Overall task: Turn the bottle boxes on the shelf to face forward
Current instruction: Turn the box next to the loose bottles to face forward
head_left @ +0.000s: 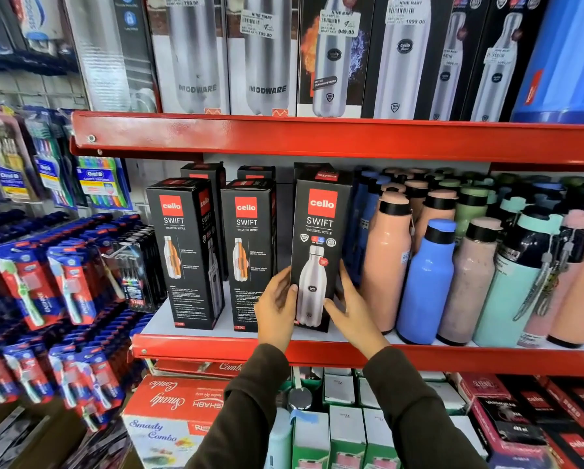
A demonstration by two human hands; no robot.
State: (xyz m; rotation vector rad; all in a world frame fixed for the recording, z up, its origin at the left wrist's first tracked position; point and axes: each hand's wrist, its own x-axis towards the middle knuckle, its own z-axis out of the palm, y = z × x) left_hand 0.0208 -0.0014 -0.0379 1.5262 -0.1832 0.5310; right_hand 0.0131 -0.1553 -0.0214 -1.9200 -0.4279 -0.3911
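Three black Cello Swift bottle boxes stand in the front row of the middle shelf (216, 343). The right box (319, 231) shows its front face with a steel bottle picture. My left hand (277, 306) grips its lower left edge and my right hand (351, 309) holds its lower right side. The middle box (248, 252) and the left box (185, 252) show a side panel with a cutaway bottle and small text; the left one stands turned at an angle. More black boxes stand behind them, mostly hidden.
Loose pink, blue and green bottles (426, 282) crowd the shelf just right of the held box. Tall bottle boxes (267, 55) fill the shelf above. Toothbrush packs (70, 275) hang at the left. Red and green boxes (172, 401) lie on the shelf below.
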